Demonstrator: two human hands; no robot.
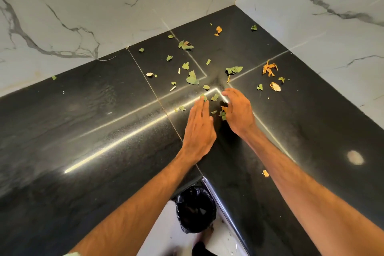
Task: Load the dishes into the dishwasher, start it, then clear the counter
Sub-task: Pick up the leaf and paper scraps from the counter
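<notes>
Green leaf scraps (192, 78) and orange peel bits (269, 68) lie scattered over the corner of the black stone counter (104, 127). My left hand (200, 129) lies flat on the counter with straight fingers, its tips touching a few green bits. My right hand (239, 110) is cupped just to the right of it, fingers curled round a small clump of green and orange scraps (223, 112). The two hands sit close together with loose scraps between them.
White marble walls (83, 6) close off the corner at the back and right. Below the counter's inner corner stands a bin with a black bag (195, 210) on a white floor. A lone orange bit (265, 173) lies near my right forearm.
</notes>
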